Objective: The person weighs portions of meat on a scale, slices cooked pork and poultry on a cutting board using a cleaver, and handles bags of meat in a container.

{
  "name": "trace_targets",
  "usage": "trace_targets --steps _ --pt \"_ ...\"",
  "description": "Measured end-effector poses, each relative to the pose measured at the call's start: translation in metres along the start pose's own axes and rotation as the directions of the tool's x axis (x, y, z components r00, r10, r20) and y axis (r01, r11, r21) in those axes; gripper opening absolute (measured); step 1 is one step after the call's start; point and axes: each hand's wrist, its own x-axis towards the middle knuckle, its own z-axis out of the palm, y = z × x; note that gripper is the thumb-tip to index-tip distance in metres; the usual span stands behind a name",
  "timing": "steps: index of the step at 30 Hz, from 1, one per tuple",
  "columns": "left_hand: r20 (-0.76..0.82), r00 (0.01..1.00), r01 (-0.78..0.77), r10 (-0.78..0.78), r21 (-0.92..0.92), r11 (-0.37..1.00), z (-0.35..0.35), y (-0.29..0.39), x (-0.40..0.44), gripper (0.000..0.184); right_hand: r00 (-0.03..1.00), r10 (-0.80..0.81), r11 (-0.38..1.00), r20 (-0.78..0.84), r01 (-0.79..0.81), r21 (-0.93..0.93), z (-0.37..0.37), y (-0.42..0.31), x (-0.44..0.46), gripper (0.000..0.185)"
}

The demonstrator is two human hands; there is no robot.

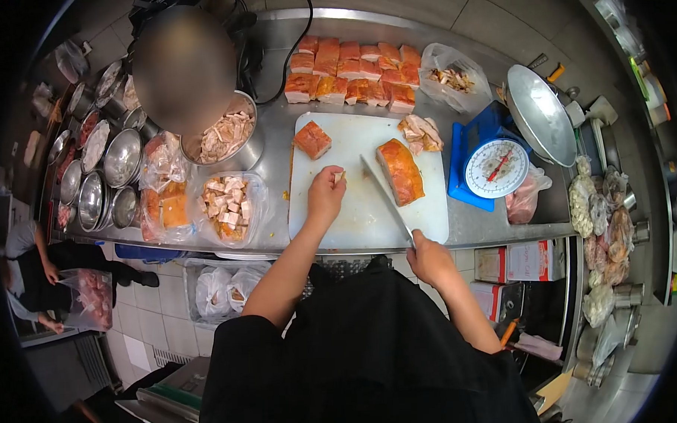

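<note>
A white cutting board (369, 229) lies on the metal counter in front of me. Closed on a small piece of meat (339, 176), my left hand (327, 195) is over the board's left half. My right hand (431, 259) grips the handle of a long knife (386, 198) near the board's front right edge; its blade points up and left. Right of the blade sits a large roasted meat block (400, 172). A smaller block (312, 140) rests at the board's upper left, and sliced meat (421, 133) lies at the upper right.
Rows of roasted meat (348, 73) lie behind the board. A blue scale (471, 158) stands right, and a bag of cubed meat (226, 206) and a metal pot (247, 151) stand left. A co-worker (38, 259) holds a bag at the far left.
</note>
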Motion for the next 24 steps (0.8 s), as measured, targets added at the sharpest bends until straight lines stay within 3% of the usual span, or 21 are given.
trace_targets --steps 3,5,6,8,9,11,14,15,17,18,20,24 --pt "0.030 0.995 0.101 -0.098 -0.159 0.982 -0.001 -0.004 0.006 0.027 0.998 -0.064 0.993 0.000 0.064 0.100 0.004 0.009 -0.016 0.029" --pt "-0.040 0.991 -0.124 0.130 0.139 0.983 -0.001 -0.004 0.004 0.028 0.994 -0.060 0.983 -0.086 0.074 0.168 0.010 0.018 -0.019 0.029" --pt "-0.039 0.991 -0.122 0.129 0.144 0.982 0.001 -0.003 0.001 0.028 0.984 -0.048 0.968 -0.174 0.089 0.235 0.011 0.023 -0.019 0.028" --pt "0.081 0.902 -0.407 0.425 0.493 0.769 0.009 0.002 -0.006 0.024 0.983 -0.048 0.956 -0.175 0.096 0.277 0.002 0.036 -0.024 0.028" --pt "0.084 0.900 -0.410 0.427 0.496 0.766 0.014 0.003 -0.007 0.024 0.983 -0.047 0.944 -0.176 0.102 0.313 -0.005 0.043 -0.027 0.029" --pt "0.236 0.940 -0.340 0.247 0.576 0.744 0.024 0.006 -0.005 0.019 0.990 0.018 0.913 -0.140 0.041 0.406 -0.013 0.056 -0.037 0.028" --pt "0.209 0.961 -0.275 0.179 0.670 0.689 0.034 0.010 0.004 0.010 0.989 0.128 0.812 -0.071 -0.063 0.580 -0.018 0.079 -0.055 0.027" --pt "0.216 0.958 -0.285 0.187 0.675 0.681 0.035 0.004 0.015 0.010 0.985 0.170 0.746 -0.035 -0.105 0.658 -0.017 0.087 -0.060 0.027" --pt "0.196 0.980 -0.119 0.020 0.506 0.854 0.035 -0.004 0.046 0.009 0.980 0.192 0.700 -0.059 -0.094 0.708 -0.003 0.112 -0.067 0.027" --pt "0.202 0.979 -0.130 0.028 0.515 0.847 0.040 0.004 0.061 0.009 0.974 0.215 0.659 -0.076 -0.087 0.747 0.002 0.122 -0.069 0.027" --pt "0.135 0.990 0.012 -0.050 0.268 0.963 0.051 0.020 0.090 0.008 0.970 0.234 0.634 -0.062 -0.104 0.766 0.003 0.138 -0.073 0.027" --pt "0.248 0.963 -0.139 0.101 0.142 0.980 0.116 0.070 0.142 0.010 0.962 0.271 0.629 -0.038 -0.147 0.764 0.002 0.163 -0.071 0.026"
